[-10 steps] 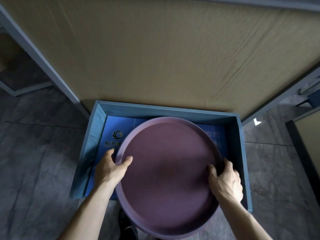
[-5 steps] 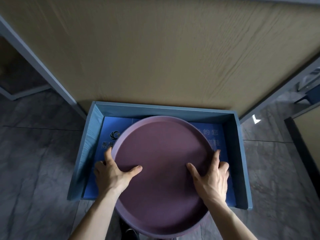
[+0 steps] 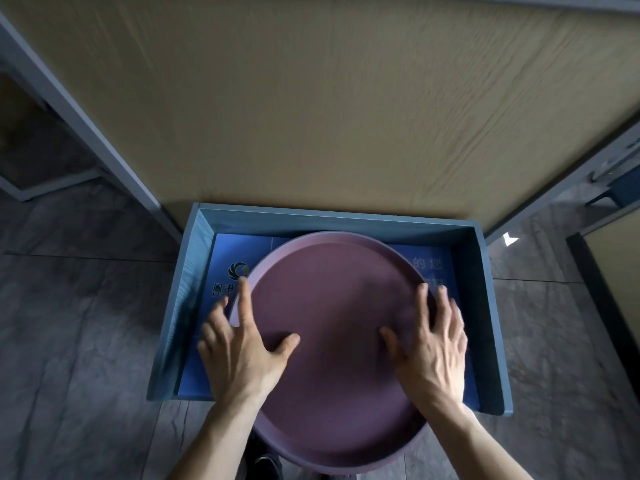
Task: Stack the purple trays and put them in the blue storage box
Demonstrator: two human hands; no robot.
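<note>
A round purple tray point(image 3: 332, 323) lies in the blue storage box point(image 3: 346, 218) on the floor, and its near edge sticks out past the box's open front. I cannot tell whether more trays are stacked beneath it. My left hand point(image 3: 242, 351) lies on the tray's left rim with its fingers spread and its thumb inside the tray. On the right rim, my right hand point(image 3: 433, 351) rests the same way, slightly blurred. Neither hand is curled around the rim. A blue printed sheet point(image 3: 228, 282) lines the box's bottom.
The box stands against a tan wood-grain panel point(image 3: 329, 98) with grey frame posts point(image 3: 79, 116) on either side. Dark grey floor tiles point(image 3: 76, 341) surround it. A dark shoe point(image 3: 266, 465) shows under the tray's near edge.
Both hands let go of the tray's rim and slid forward onto it with fingers spread. The tray moved farther into the box and lower.
</note>
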